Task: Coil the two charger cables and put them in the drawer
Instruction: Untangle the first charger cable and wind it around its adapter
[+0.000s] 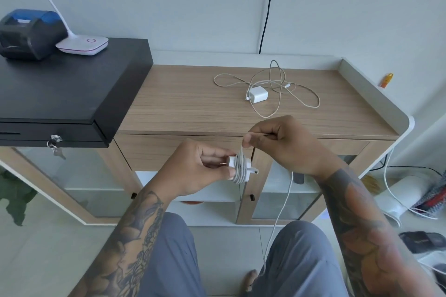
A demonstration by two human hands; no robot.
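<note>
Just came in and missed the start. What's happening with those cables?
A person is winding a white cable around its charger block. The left hand holds the block, and the right hand guides the cable, whose loose end hangs toward the floor. A second charger lies uncoiled on the wooden cabinet top. The drawer below looks shut.

The chargers and their cables are white. The cabinet is light wood grain, the cash box black. Dark tattoos pattern both forearms.
</note>
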